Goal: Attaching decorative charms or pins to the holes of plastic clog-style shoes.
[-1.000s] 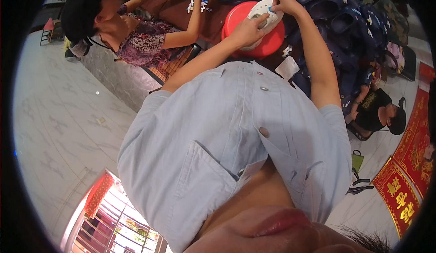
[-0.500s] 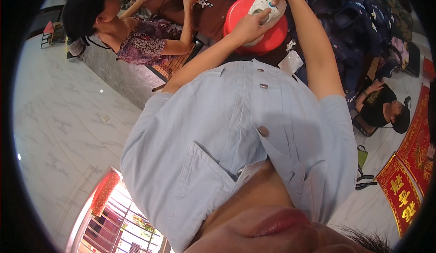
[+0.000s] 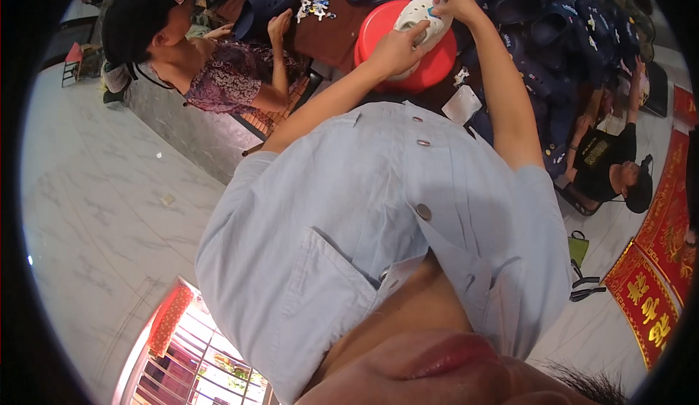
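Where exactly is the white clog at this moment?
In the head view, the white clog is near the top, slightly right of centre, over the round red object, between the left hand and the right hand.

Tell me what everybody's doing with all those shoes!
The person's left hand holds a white clog over a round red surface, and the right hand has its fingers at a small blue piece on it. To the left, a co-worker in a patterned top sits near loose white-and-blue pieces. Navy clogs are heaped on the right, where someone in black reaches toward them.
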{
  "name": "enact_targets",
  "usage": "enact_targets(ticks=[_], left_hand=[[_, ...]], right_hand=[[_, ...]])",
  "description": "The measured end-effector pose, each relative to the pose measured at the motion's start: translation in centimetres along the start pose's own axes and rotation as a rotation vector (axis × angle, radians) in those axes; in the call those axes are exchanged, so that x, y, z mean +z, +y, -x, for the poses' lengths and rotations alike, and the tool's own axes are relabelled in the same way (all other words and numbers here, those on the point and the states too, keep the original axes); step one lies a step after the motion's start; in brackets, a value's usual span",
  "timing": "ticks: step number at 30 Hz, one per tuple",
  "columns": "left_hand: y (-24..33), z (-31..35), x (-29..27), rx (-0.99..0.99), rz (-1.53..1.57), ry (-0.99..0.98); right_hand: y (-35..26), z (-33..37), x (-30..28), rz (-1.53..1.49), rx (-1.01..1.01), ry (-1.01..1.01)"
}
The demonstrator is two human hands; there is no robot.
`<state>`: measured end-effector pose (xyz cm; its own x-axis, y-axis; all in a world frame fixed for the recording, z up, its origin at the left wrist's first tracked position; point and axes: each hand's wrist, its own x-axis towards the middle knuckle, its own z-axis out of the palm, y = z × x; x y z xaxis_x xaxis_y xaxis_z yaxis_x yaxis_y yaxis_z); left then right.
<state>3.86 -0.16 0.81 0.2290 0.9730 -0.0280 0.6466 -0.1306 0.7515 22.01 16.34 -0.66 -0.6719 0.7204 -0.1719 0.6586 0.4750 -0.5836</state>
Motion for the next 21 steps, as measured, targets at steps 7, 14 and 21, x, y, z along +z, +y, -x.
enact_targets(ticks=[7, 14, 21], left_hand=[[0.0, -0.2, 0.2, 0.054, 0.009, 0.051], [-0.2, -0.1, 0.1, 0.081, 0.011, 0.058], [-0.1, -0.1, -0.1, 0.049, 0.027, 0.029]], right_hand=[[-2.2, 5.3, 2.9, -0.14, 0.019, 0.538], [-3.3, 5.9, 2.9, 0.207, -0.159, 0.574], [-3.5, 5.8, 2.3, 0.254, -0.206, 0.586]])
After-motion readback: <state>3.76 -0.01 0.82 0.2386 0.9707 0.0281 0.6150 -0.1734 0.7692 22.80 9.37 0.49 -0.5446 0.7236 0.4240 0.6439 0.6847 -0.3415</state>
